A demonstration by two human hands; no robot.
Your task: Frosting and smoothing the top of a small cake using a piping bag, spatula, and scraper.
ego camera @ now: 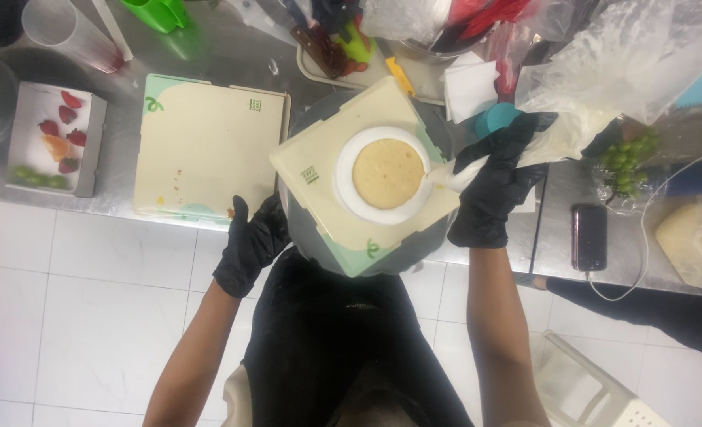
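A round tan cake layer (387, 171) lies on a white round board (359, 202), on a cream square cake board (319, 166) atop a grey turntable (402, 257). My right hand (497, 186), in a black glove, grips a white piping bag (560, 134) whose tip touches the cake's right edge. My left hand (250, 245), also black-gloved, rests by the turntable's left rim with fingers loosely curled; I cannot see anything in it.
A second cream square board (204, 146) lies left on the steel counter. A small tray of strawberries and fruit pieces (54, 138) sits far left. Green grapes (628, 162), a phone (589, 236), plastic bags and a clear cup (70, 32) crowd the back and right.
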